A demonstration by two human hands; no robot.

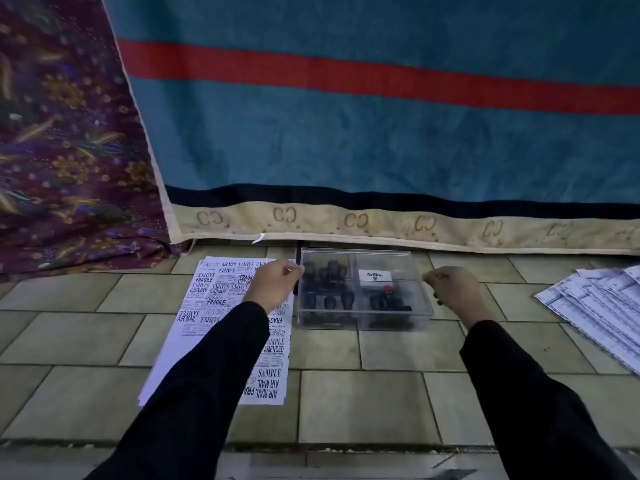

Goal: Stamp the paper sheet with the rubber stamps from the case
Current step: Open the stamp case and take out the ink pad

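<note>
clear lidded case (363, 289) of rubber stamps (329, 271) sits on the tiled floor (346, 403) just right of the stamped paper sheet (221, 306), with left hand (272, 285) and right hand (455, 292) pinching narrowly at its left and right lid edges, firm hold unconfirmed.

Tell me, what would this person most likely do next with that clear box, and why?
Probably lift the lid off. The clear case looks closed with the stamps inside, and the left hand and right hand pinch its two side edges. The paper sheet lies beside it, already heavily stamped.
</note>
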